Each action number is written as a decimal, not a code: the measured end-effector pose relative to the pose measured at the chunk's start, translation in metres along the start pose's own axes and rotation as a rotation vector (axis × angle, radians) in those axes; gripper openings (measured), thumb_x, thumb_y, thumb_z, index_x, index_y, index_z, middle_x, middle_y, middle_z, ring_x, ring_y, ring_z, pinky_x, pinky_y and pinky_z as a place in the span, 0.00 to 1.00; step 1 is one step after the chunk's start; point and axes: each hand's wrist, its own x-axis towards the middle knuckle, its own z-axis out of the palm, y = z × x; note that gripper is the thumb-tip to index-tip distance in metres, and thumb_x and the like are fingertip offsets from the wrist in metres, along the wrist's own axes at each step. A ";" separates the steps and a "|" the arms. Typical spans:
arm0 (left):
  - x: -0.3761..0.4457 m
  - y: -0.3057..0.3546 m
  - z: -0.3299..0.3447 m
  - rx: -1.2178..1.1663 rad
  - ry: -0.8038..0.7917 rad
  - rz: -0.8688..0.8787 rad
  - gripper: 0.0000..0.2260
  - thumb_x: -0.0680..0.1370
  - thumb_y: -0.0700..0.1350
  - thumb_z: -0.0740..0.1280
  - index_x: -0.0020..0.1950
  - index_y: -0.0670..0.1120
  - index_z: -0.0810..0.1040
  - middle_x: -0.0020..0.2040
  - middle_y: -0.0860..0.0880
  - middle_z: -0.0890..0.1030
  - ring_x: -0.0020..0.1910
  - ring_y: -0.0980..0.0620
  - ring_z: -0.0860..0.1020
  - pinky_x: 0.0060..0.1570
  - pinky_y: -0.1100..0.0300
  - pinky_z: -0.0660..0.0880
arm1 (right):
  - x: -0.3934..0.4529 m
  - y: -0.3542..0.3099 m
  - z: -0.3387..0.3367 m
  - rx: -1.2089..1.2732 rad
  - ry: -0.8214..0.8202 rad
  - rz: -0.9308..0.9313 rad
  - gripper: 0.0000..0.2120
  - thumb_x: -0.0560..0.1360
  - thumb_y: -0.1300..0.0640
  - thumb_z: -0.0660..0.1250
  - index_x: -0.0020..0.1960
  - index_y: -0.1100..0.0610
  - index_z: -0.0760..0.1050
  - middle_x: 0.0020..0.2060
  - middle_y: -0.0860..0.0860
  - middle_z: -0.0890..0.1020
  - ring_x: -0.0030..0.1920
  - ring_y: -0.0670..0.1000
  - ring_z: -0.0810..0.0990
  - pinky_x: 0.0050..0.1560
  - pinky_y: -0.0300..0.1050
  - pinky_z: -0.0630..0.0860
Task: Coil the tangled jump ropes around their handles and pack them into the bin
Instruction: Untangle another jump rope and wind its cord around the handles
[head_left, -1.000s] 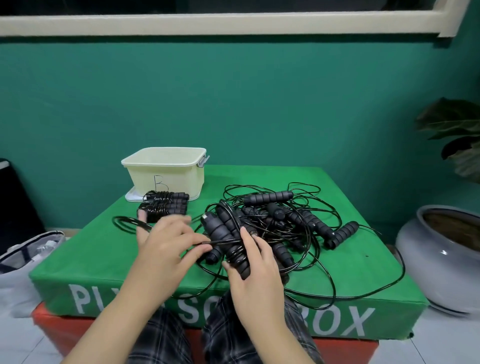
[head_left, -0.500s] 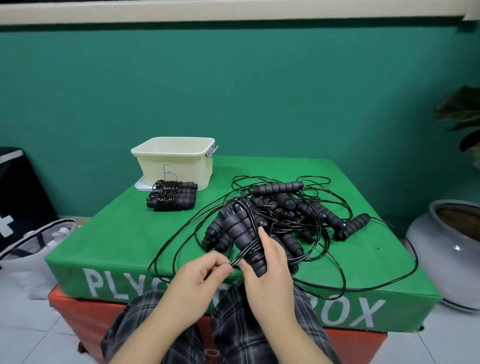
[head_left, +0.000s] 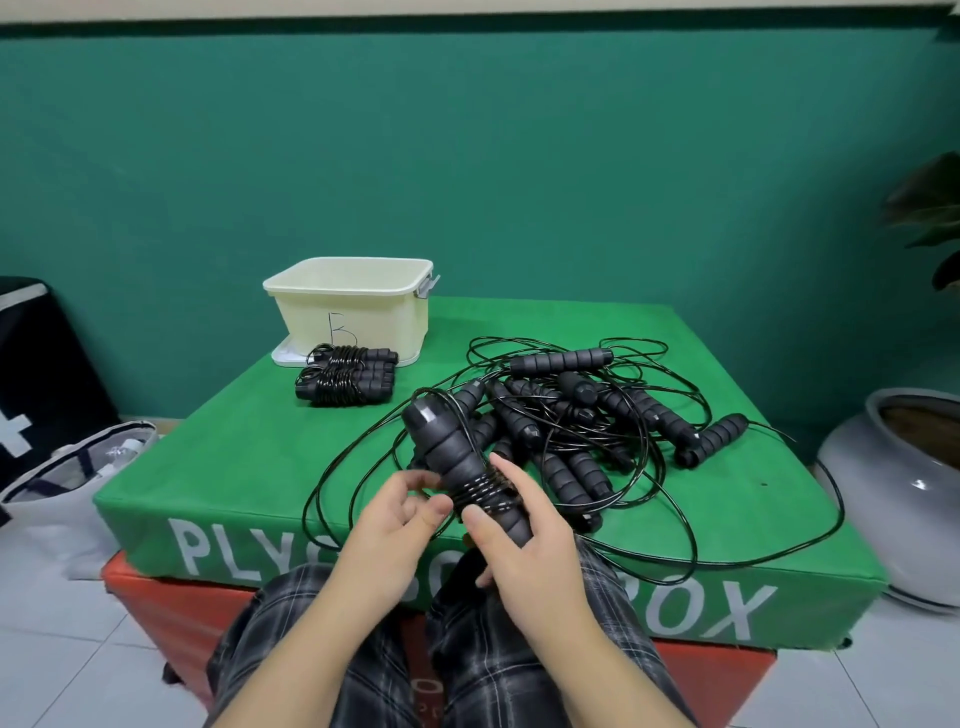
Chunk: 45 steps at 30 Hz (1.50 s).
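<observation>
My right hand (head_left: 524, 540) grips a pair of black foam jump-rope handles (head_left: 447, 452) held upright over the box's front edge, with a few turns of black cord wrapped round their middle. My left hand (head_left: 400, 519) pinches the cord just left of the handles. A tangled pile of black ropes and handles (head_left: 587, 415) lies on the green plyo box (head_left: 218, 467). Coiled ropes (head_left: 345, 382) lie stacked in front of the cream bin (head_left: 358, 312) at the back left.
Loose cord loops (head_left: 753, 551) hang over the box's front and right edges. A grey ceramic pot (head_left: 904, 493) stands on the floor at right, a white bag (head_left: 62, 488) and a black case (head_left: 31, 364) at left. My knees in plaid trousers are below.
I have lifted the handle pair up and toward me. More turns of cord now sit around the handles. My left hand has come in from the left to the handles.
</observation>
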 end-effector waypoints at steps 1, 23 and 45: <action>0.000 0.003 0.002 -0.011 -0.020 -0.020 0.12 0.75 0.49 0.66 0.54 0.45 0.75 0.31 0.54 0.77 0.28 0.64 0.73 0.34 0.66 0.68 | 0.001 0.000 -0.001 0.033 0.000 0.010 0.18 0.73 0.55 0.71 0.60 0.41 0.73 0.36 0.40 0.83 0.32 0.41 0.78 0.33 0.41 0.78; -0.013 0.017 -0.005 0.312 0.136 0.176 0.11 0.74 0.44 0.70 0.33 0.56 0.83 0.33 0.57 0.80 0.36 0.63 0.77 0.38 0.73 0.68 | 0.004 0.007 0.004 -0.487 0.001 -0.094 0.44 0.67 0.39 0.72 0.76 0.51 0.57 0.60 0.40 0.62 0.63 0.34 0.63 0.58 0.21 0.57; -0.010 0.000 -0.007 0.357 0.022 0.102 0.12 0.80 0.50 0.61 0.37 0.52 0.74 0.26 0.58 0.72 0.28 0.61 0.68 0.33 0.63 0.64 | -0.004 0.002 0.002 -0.054 0.059 -0.111 0.19 0.71 0.46 0.70 0.59 0.33 0.71 0.52 0.39 0.78 0.54 0.40 0.77 0.52 0.38 0.76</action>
